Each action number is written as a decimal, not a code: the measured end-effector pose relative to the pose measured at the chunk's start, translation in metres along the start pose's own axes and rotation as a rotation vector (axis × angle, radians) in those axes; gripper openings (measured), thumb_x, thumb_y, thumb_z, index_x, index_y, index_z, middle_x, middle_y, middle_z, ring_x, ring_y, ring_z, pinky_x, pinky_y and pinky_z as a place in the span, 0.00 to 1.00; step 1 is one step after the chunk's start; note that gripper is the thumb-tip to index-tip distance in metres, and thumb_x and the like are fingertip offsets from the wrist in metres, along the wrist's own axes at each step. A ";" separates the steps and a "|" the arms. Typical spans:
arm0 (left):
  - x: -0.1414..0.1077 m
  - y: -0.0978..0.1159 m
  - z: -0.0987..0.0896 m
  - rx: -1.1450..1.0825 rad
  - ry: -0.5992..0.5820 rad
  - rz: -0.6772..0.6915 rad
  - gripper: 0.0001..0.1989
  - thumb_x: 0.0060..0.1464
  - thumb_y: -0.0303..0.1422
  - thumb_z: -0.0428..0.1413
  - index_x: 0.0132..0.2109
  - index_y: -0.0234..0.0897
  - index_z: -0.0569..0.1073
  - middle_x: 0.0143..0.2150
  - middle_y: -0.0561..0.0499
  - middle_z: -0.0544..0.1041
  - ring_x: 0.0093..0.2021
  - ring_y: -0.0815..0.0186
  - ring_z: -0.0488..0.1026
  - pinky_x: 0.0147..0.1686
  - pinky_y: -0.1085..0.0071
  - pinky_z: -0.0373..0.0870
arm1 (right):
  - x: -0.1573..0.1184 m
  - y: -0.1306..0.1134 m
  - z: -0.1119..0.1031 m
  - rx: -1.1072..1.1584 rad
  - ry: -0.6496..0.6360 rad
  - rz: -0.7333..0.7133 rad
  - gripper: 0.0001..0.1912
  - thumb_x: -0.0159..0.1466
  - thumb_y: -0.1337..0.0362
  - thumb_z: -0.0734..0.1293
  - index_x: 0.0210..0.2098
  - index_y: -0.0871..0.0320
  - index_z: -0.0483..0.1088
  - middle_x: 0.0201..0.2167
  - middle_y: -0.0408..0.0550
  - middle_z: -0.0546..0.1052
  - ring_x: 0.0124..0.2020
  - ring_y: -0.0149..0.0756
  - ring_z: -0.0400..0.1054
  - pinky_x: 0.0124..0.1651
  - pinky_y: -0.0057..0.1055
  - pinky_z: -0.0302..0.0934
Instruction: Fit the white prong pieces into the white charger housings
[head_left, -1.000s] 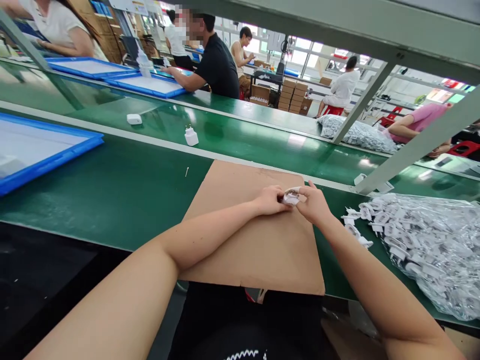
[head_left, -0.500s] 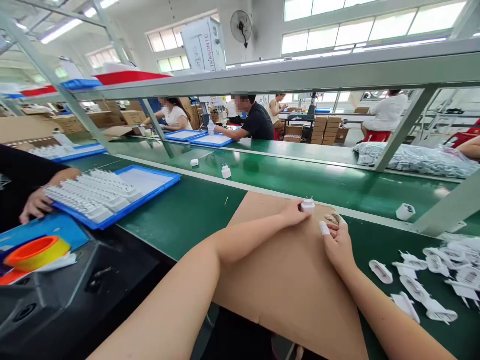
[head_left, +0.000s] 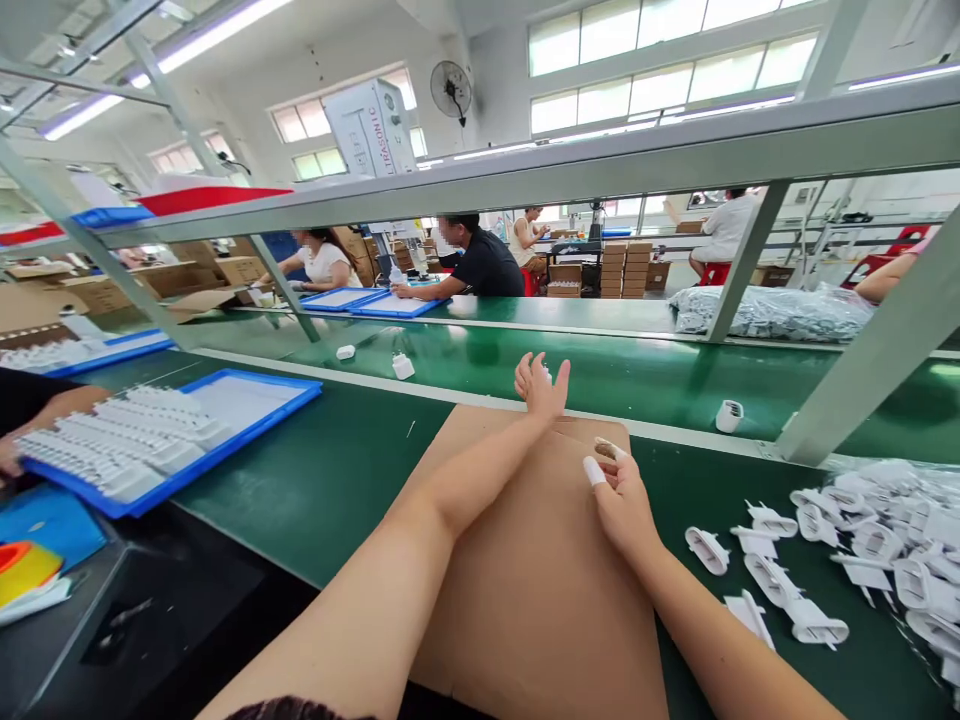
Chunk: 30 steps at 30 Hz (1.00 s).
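My left hand [head_left: 541, 388] reaches over the far edge of the cardboard sheet [head_left: 540, 570], fingers spread above the green conveyor belt. A small white plug housing [head_left: 548, 374] shows partly behind it, mostly hidden by the palm, and the fingers are not closed around it. Above the cardboard's right side hovers my right hand [head_left: 621, 500], with thumb and fingers apart and nothing visible between them. White covers wrap its thumb and a fingertip, one cover stained brown. To its right lie loose white plug parts [head_left: 776, 580] with pins.
White chargers [head_left: 403, 366] stand on the belt [head_left: 480, 355], another [head_left: 729, 416] by the right post. At left, a blue tray [head_left: 247, 428] holds rows of white plugs beside a co-worker's arm [head_left: 56, 405]. A shelf beam [head_left: 480, 180] crosses above; tape rolls [head_left: 26, 570] lie lower left.
My left hand has moved away from me to the belt and opened from its grip on the white plug housing. My right hand stays over the cardboard. The view has shifted right.
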<state>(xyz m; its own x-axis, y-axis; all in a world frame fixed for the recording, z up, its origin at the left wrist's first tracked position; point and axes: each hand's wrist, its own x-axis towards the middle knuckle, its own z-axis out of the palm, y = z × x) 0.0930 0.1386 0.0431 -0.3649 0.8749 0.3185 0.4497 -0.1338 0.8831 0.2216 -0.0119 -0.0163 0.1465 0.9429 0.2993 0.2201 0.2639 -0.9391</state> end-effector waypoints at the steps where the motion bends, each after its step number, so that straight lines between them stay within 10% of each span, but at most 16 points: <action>1: -0.010 0.011 0.000 -0.226 -0.032 -0.038 0.27 0.67 0.54 0.47 0.63 0.43 0.68 0.74 0.43 0.62 0.76 0.55 0.52 0.71 0.56 0.52 | -0.002 -0.005 -0.001 0.046 0.029 0.025 0.26 0.68 0.46 0.65 0.58 0.56 0.67 0.57 0.60 0.74 0.51 0.48 0.75 0.56 0.51 0.71; 7: -0.061 0.067 -0.025 -1.154 -0.476 -0.583 0.39 0.56 0.70 0.40 0.45 0.41 0.75 0.57 0.41 0.78 0.63 0.51 0.71 0.58 0.58 0.68 | -0.025 -0.046 -0.004 -0.046 0.129 -0.494 0.18 0.73 0.62 0.64 0.61 0.53 0.65 0.55 0.56 0.72 0.55 0.43 0.72 0.60 0.50 0.69; 12: -0.083 0.085 -0.043 -1.192 -0.387 -0.654 0.32 0.59 0.63 0.44 0.43 0.40 0.75 0.54 0.43 0.79 0.62 0.54 0.70 0.57 0.61 0.64 | -0.034 -0.062 -0.007 -0.296 0.118 -0.810 0.24 0.70 0.71 0.65 0.64 0.53 0.64 0.56 0.58 0.71 0.58 0.48 0.68 0.60 0.52 0.69; 30: -0.107 0.083 -0.028 -1.090 -0.324 -0.678 0.25 0.65 0.55 0.44 0.43 0.41 0.73 0.54 0.47 0.80 0.69 0.54 0.66 0.62 0.56 0.58 | -0.048 -0.069 -0.012 -0.527 0.061 -0.965 0.22 0.67 0.64 0.69 0.60 0.51 0.69 0.51 0.57 0.72 0.48 0.49 0.72 0.48 0.48 0.72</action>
<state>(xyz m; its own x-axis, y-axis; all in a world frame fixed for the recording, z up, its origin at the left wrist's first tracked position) 0.1466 0.0204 0.0921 0.0218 0.9668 -0.2548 -0.6803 0.2011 0.7048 0.2107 -0.0777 0.0361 -0.2641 0.3715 0.8901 0.6496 0.7507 -0.1206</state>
